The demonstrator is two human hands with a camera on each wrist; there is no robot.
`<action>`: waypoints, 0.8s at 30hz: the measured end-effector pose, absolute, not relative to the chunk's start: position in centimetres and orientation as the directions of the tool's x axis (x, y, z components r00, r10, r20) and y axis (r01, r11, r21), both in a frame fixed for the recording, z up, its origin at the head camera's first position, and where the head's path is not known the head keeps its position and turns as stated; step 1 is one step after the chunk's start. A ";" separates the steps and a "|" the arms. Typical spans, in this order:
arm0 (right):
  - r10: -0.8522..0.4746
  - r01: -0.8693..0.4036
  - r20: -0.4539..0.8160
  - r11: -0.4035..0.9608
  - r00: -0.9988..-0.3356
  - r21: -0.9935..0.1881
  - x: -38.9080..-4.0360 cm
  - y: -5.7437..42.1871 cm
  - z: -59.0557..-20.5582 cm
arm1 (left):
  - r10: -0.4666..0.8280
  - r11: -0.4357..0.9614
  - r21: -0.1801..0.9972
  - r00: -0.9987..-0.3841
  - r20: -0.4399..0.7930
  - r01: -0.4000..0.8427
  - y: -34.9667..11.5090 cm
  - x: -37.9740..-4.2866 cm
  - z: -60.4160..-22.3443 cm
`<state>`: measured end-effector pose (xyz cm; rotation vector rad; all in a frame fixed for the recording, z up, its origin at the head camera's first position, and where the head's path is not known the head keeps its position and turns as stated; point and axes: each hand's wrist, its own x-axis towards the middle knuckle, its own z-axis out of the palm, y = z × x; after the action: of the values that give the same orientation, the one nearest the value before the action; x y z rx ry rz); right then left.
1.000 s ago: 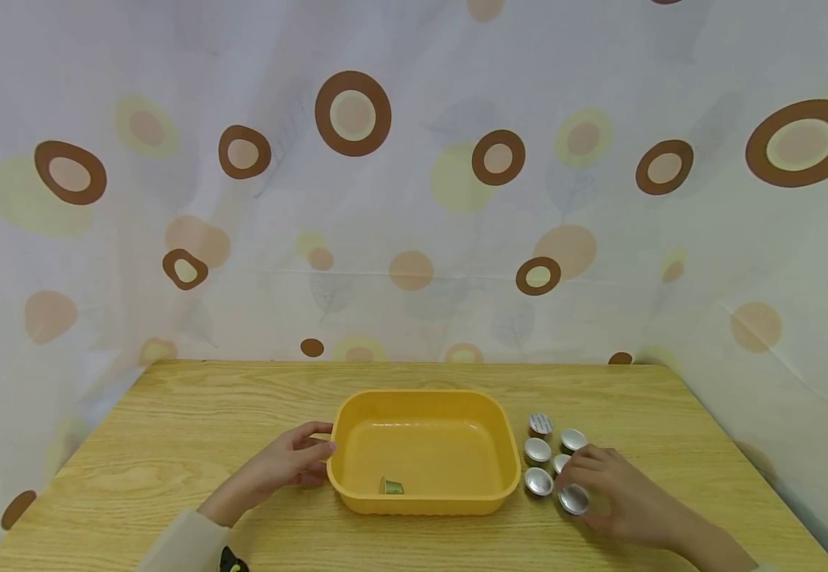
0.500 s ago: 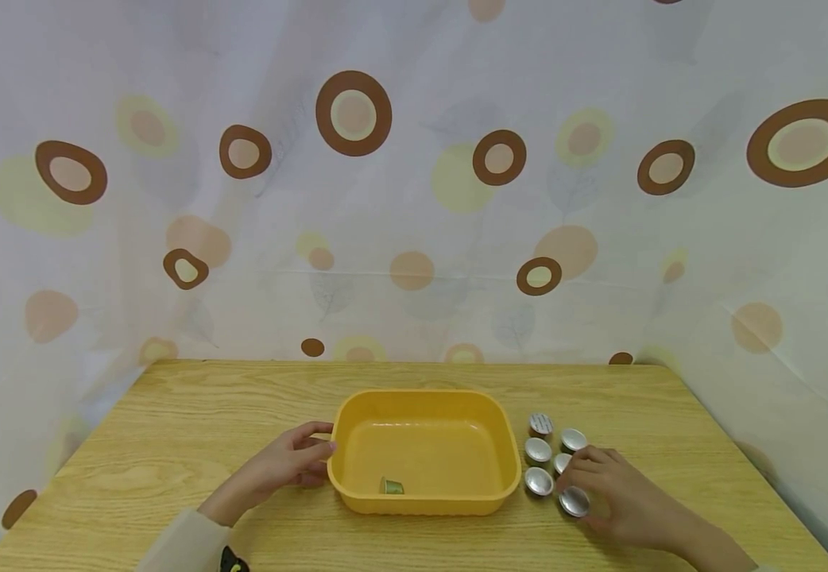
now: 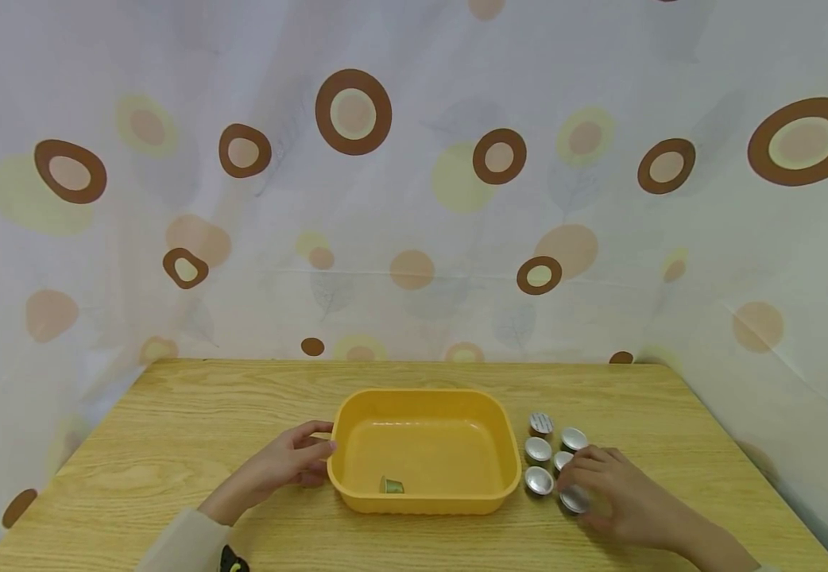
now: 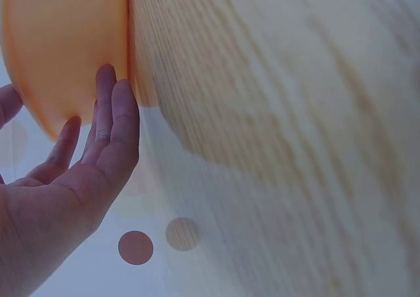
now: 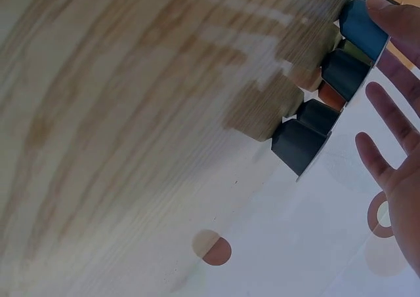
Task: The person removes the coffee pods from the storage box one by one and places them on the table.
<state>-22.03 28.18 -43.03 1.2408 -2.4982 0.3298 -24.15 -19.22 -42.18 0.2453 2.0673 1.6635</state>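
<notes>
At the left end of the yellow plastic basin (image 3: 421, 504), my left hand (image 3: 288, 461) rests relaxed fingers against the outer wall. Inside the basin, near its front edge, lies a green coffee capsule (image 3: 392, 485) on its side. My right hand (image 3: 617, 496) pinches the nearest foil-lidded coffee capsule (image 3: 574, 500) between thumb and fingers. In the right wrist view that capsule has a blue body (image 5: 361, 28), and the thumb lies over it. Two further capsules of the same row, a near one (image 3: 562, 461) and a far one (image 3: 574, 439), sit just beyond the fingers.
Left of that row stands a second row of foil-lidded capsules: a front one (image 3: 539, 481), a middle one (image 3: 538, 451) and a back one (image 3: 540, 423). They stand just right of the basin. The wooden table (image 3: 228, 405) meets a patterned cloth (image 3: 414, 199) at its back and sides.
Both hands and the basin stay nearly where they were. The right fingers have shifted slightly over the nearest capsule, whose foil lid now looks darker.
</notes>
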 end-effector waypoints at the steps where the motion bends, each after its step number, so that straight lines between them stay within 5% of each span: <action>1: -0.725 -0.801 0.391 0.596 -0.567 -0.058 -22.0 28.2 -43.0 | 0.420 0.249 0.957 -0.873 -0.247 -0.151 -19.2 -24.2 -42.2; 12: -0.725 -0.803 0.390 0.591 -0.568 -0.072 -21.8 28.0 -42.4 | 0.425 0.247 0.957 -0.871 -0.246 -0.150 -19.3 -24.2 -42.2; 24: -0.747 -0.852 0.464 0.522 -0.475 -0.033 -22.4 28.0 -41.7 | 0.426 0.242 0.958 -0.870 -0.248 -0.154 -19.3 -24.3 -42.3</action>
<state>-22.43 28.04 -41.69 1.3165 -2.3718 0.3661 -24.26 -19.32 -42.33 0.2480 2.0572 1.6685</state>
